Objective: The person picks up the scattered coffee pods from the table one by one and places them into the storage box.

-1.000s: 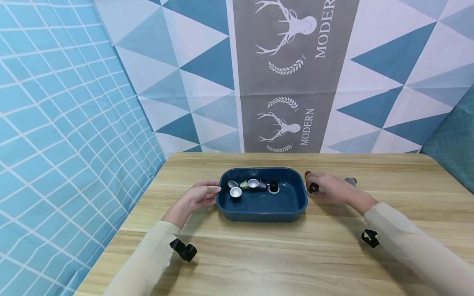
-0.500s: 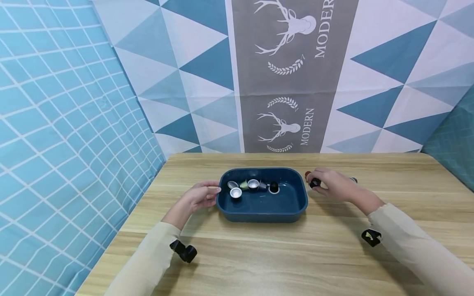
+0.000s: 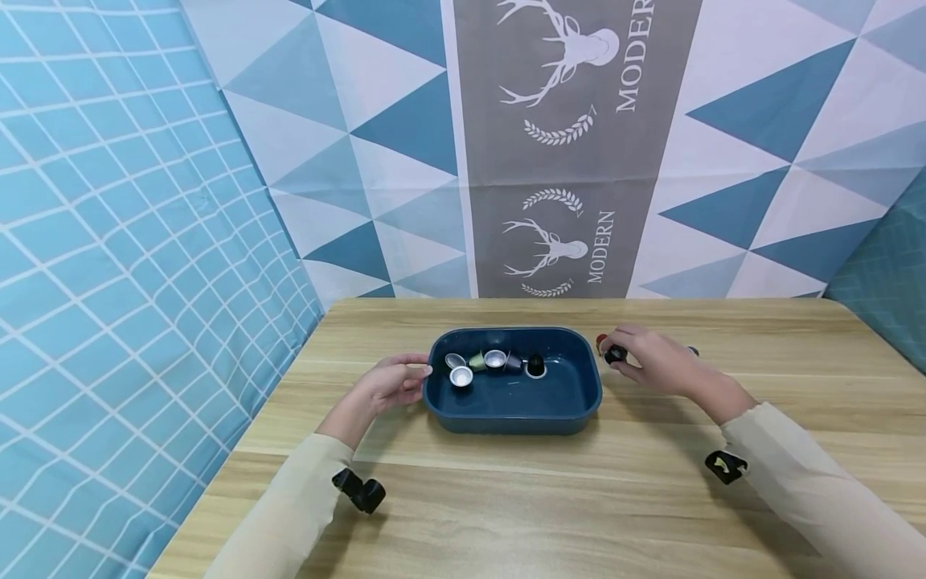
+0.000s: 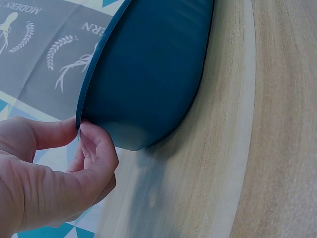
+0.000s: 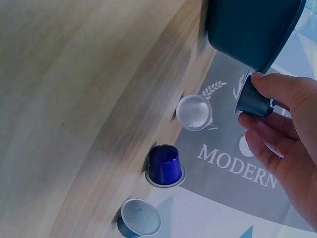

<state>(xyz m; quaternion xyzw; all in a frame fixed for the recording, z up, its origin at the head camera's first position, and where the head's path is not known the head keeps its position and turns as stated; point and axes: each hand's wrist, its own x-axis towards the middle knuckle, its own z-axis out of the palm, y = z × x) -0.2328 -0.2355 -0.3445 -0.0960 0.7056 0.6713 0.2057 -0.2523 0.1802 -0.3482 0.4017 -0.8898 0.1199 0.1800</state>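
A dark blue rectangular plastic bin stands on the wooden table. My left hand pinches its left rim between thumb and fingers, as the left wrist view shows closely. To the right of the bin, my right hand pinches a dark teal coffee capsule between thumb and fingertips. This capsule looks nearly black in the head view. Inside the bin lie several capsules, among them a black one, a green one and some with silver lids showing.
In the right wrist view, a silver-lidded capsule, a shiny blue capsule and a teal capsule rest on the table. A red capsule shows beyond my right fingers. Patterned cloth hangs behind the table.
My right hand has risen slightly with the capsule and turned a little. The grey capsule behind that hand is now mostly hidden. My left hand and the bin stay put.
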